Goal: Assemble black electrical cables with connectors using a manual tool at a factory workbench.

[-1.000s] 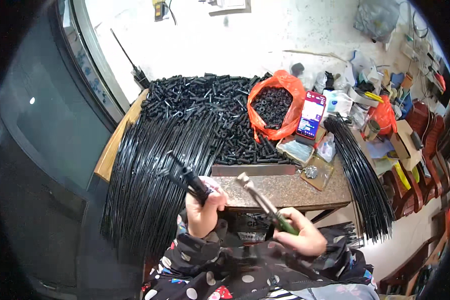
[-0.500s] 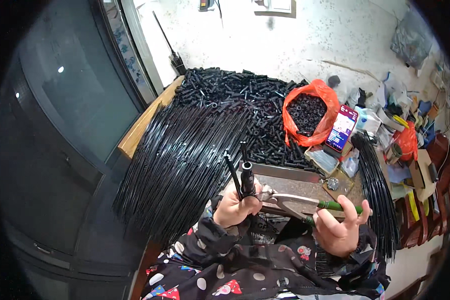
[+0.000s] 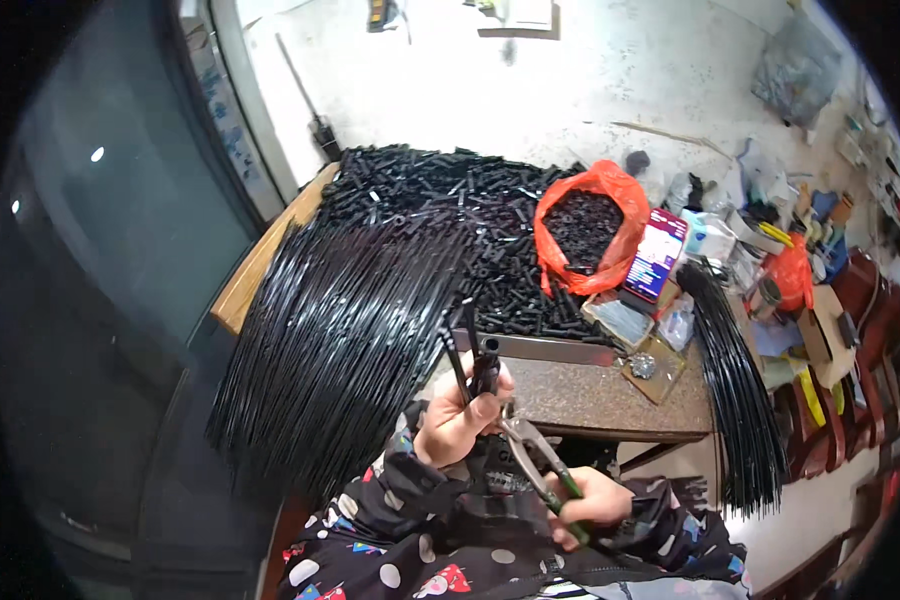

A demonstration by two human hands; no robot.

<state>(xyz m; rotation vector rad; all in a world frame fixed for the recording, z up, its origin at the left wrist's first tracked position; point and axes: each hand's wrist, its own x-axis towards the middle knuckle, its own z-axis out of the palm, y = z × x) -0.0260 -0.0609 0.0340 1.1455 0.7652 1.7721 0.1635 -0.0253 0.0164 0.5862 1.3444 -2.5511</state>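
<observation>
My left hand [image 3: 457, 428] is closed around a short black tube [image 3: 487, 366], held upright with its open end facing up. A few thin black rods [image 3: 453, 360] rise from the same grip, beside the tube. My right hand [image 3: 598, 497] wraps around the green handles of metal pliers [image 3: 528, 436]. The pliers slant up to the left, and their jaws sit right by my left fingers, below the tube. Whether the jaws grip anything there is hidden.
Long thin black rods [image 3: 340, 320] fan over the table's left side. Behind them short black tubes [image 3: 420, 180] lie heaped. A red plastic bag [image 3: 630, 205] holds small black parts. A phone [image 3: 657, 255] stands beside it. Another rod bundle [image 3: 725, 370] hangs over the right edge.
My right hand has come down and left, its fingers closing round the handles, which are now closer together. The pliers have swung from nearly level to steep. The whole view has shifted slightly.
</observation>
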